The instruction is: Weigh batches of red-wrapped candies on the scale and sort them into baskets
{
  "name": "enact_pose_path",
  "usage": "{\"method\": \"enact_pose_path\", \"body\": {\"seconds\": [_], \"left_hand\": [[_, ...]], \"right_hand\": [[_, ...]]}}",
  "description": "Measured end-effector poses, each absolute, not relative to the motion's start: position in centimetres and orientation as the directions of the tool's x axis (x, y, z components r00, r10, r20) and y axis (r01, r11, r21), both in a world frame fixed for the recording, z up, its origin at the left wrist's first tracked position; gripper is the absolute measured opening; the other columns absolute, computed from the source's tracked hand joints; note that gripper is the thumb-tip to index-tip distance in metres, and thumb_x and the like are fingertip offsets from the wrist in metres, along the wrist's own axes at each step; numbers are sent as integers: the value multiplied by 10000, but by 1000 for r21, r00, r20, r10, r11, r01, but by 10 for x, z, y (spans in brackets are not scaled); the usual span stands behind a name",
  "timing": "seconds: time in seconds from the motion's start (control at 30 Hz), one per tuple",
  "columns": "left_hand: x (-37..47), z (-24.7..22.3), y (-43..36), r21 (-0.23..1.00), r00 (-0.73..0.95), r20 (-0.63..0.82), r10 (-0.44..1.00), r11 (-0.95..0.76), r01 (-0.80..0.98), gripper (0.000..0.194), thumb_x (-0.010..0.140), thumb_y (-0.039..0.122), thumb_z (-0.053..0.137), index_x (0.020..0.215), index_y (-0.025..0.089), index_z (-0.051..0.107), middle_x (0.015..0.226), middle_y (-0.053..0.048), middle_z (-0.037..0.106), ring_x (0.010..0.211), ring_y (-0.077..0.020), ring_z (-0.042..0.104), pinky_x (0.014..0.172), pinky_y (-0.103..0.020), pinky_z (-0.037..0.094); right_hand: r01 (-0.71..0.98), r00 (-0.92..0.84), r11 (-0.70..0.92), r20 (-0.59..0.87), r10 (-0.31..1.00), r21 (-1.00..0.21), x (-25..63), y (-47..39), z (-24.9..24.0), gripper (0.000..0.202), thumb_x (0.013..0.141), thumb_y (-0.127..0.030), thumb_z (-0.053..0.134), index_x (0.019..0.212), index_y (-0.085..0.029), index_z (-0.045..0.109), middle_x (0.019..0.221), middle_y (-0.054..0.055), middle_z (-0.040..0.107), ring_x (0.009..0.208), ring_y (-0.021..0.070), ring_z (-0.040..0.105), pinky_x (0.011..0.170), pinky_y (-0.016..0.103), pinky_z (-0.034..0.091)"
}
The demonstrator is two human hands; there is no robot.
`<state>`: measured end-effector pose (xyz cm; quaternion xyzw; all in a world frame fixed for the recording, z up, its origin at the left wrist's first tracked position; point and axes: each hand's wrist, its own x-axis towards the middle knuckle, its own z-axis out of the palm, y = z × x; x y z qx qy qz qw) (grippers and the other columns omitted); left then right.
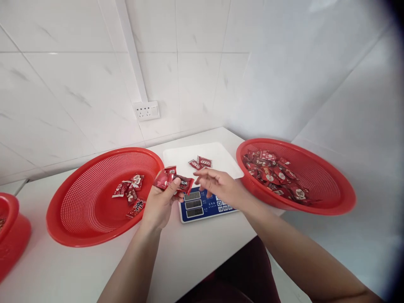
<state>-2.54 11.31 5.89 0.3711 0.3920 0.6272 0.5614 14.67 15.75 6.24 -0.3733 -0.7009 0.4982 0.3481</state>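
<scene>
My left hand (160,206) is closed around several red wrapped candies (184,183), thumb on top, above the table between the left basket and the scale. My right hand (217,185) hovers over the front of the digital scale (202,214), fingers apart and slightly curled, close to the candies but apart from them. Behind it, a few small red packets (204,161) lie on the scale's white pan (176,153). The blue panel is partly hidden by both hands; its figures are too faint to read surely.
A red perforated basket (78,185) at left holds several packets. The right basket (334,189) carries a heap of similar red packets. Part of another red container (15,235) shows at the far left. A wall socket (147,110) sits above the white table (176,261).
</scene>
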Motion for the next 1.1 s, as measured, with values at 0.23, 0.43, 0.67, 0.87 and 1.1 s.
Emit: {"method": "enact_pose_path", "body": {"seconds": [0.23,0.43,0.67,0.87,1.1], "left_hand": [[-14,47,114,953,-88,95,992,-116,-281,323,757,323,648,1034,194,544,750,15,612,563,-83,563,506,-212,504],[-24,52,124,860,-240,-63,969,-69,-505,187,684,226,685,835,150,604,944,-40,621,705,-124,620,602,-250,524],[-22,58,113,940,176,-106,979,156,-304,472,728,208,636,1186,202,524,773,-6,647,587,-115,605,555,-255,516],[-17,53,107,979,424,-199,884,201,41,537,820,261,544,1326,209,372,668,6,631,579,-124,622,588,-268,514],[-27,50,119,997,111,-70,991,68,23,212,809,289,536,965,175,449,725,-11,630,522,-110,593,519,-245,492]], "right_hand": [[76,-395,70,35,918,-995,149,144,46,153,737,-329,608,734,-186,554,606,-42,543,539,99,520,507,236,451],[222,-194,60,16,981,-973,155,179,32,283,727,-297,584,988,-187,599,754,6,612,605,127,556,490,241,439],[207,-360,167,83,929,-964,152,156,40,395,807,-426,510,1128,-200,557,843,35,619,637,137,551,472,240,417],[192,-396,193,104,912,-962,155,146,44,278,799,-431,525,678,-186,573,557,-36,504,500,99,450,490,234,376],[399,-46,154,149,988,-904,174,179,27,300,794,-413,508,951,-185,623,727,21,621,617,154,543,611,294,437]]}}
